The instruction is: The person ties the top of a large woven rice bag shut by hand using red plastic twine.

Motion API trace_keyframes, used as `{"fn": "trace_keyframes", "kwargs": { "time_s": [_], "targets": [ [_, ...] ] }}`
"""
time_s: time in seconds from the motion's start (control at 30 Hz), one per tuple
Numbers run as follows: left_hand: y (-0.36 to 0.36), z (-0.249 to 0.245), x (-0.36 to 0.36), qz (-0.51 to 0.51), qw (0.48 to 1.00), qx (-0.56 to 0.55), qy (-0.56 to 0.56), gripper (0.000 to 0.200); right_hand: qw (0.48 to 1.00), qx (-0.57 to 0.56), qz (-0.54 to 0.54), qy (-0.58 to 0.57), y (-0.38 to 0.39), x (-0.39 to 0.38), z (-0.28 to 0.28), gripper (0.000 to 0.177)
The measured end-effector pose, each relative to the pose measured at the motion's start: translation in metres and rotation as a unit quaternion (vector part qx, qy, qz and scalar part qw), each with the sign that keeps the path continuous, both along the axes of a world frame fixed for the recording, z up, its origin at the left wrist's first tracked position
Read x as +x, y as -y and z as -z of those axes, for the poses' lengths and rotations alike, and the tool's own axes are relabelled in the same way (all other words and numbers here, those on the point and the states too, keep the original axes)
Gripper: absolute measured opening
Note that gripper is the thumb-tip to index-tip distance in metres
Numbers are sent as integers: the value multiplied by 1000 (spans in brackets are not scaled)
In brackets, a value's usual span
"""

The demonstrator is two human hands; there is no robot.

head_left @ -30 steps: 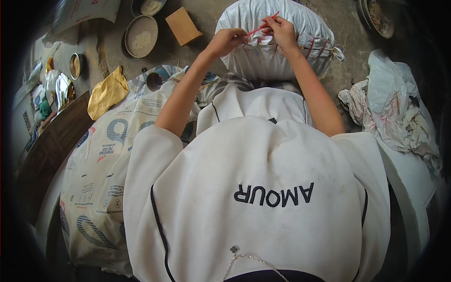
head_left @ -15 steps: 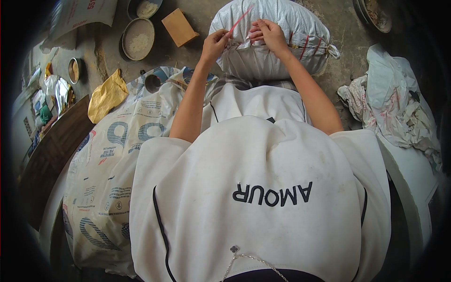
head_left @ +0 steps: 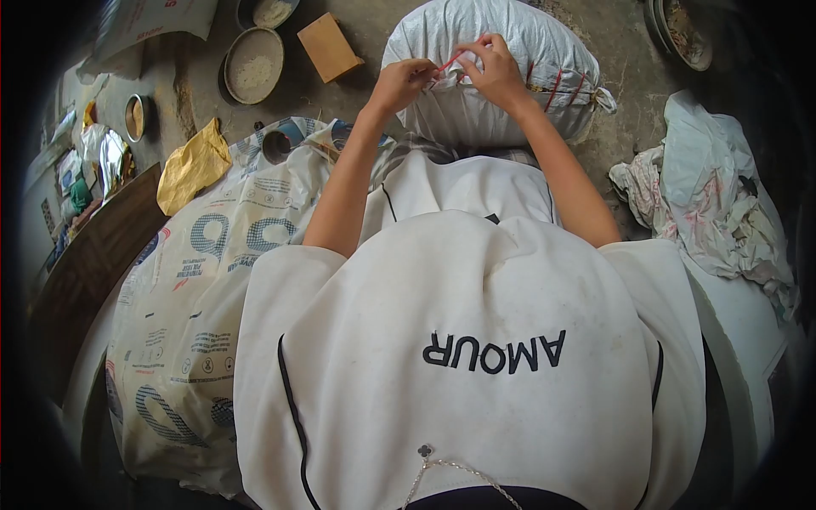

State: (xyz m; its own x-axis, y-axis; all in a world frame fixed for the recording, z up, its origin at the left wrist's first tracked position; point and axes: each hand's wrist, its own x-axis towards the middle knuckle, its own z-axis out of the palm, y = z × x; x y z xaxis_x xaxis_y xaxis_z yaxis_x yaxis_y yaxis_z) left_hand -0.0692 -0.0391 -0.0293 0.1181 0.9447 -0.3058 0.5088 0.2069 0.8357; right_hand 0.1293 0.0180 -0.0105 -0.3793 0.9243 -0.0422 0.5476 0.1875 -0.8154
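Note:
A stuffed white woven sack (head_left: 459, 115) lies on its side in front of my knees. Along its gathered seam, several red ties (head_left: 554, 88) cross the folded edge toward the right end. My left hand (head_left: 406, 83) is closed at the seam's left part, pinching one end of a red string (head_left: 450, 61). The string runs short and slanted up to my right hand (head_left: 495, 71), whose thumb and forefinger are pressed together on its other part. Both hands rest close against the sack. The string's lower part is hidden by my fingers.
At the upper left stand a bowl of pale powder (head_left: 252, 68) and a tan block (head_left: 329, 48). A printed plastic sheet (head_left: 178, 314) covers something at my left. Crumpled white sacks (head_left: 714, 187) lie at right, below a metal pan (head_left: 680, 34).
My right hand has moved up slightly and now pinches the red string, which earlier stuck up free from my left hand. The string is now lower, between both hands.

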Motion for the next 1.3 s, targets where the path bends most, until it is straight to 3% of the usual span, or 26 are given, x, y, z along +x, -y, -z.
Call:
{"fn": "trace_keyframes", "kwargs": {
  "time_s": [0.07, 0.2, 0.27, 0.3, 0.37, 0.4, 0.47, 0.57, 0.63, 0.73, 0.87, 0.93, 1.13, 1.2, 1.23, 1.3],
  "targets": [
    [1, 2, 0, 25, 996, 69, -44, 16, 982, 134, -113, 67, -2, 7, 2, 10],
    [5, -2, 0, 3, 995, 85, -51, 14, 964, 176, -153, 130, -6, 17, -12, 11],
    [7, -8, -2, 3, 997, 81, -8, 14, 914, 336, -174, 144, -7, 22, -19, 17],
    [8, -7, -4, -1, 996, 83, -9, 14, 913, 339, -177, 143, -5, 22, -23, 17],
    [12, -4, -5, -13, 994, 103, -24, 18, 968, -13, -178, 175, 0, 22, -31, 18],
    [16, 0, -5, -18, 994, 106, -24, 18, 967, -9, -182, 176, -1, 24, -31, 18],
    [23, 7, -6, -80, 983, 160, 27, 21, 968, -152, -174, 96, -2, 28, -27, 20],
    [31, 3, -3, -122, 981, 152, 18, 22, 950, -197, -231, 72, -4, 39, -13, 23],
    [31, 3, -1, -138, 979, 146, 10, 19, 952, -187, -240, 36, 1, 43, 3, 24],
    [33, 11, 1, -192, 968, 161, -15, 15, 956, -158, -219, 115, 14, 45, -3, 24],
    [28, 22, -4, -289, 952, 101, 6, 9, 959, -67, -193, 198, 40, 41, 1, 19],
    [26, 14, -6, -308, 949, 61, 34, 10, 953, -21, -194, 232, 55, 38, 10, 17],
    [48, 10, -22, -327, 941, 78, -33, 25, 940, 83, -215, 250, 70, 31, 16, 14],
    [70, 21, -23, -504, 862, -36, -24, 30, 923, 119, -236, 279, 72, 28, 18, 11],
    [79, 24, -18, -504, 863, -35, -24, 30, 923, 119, -236, 279, 73, 26, 18, 11],
    [101, 26, -5, -460, 831, -218, 223, 33, 920, 112, -246, 283, 77, 20, 19, 10]
  ]
}}
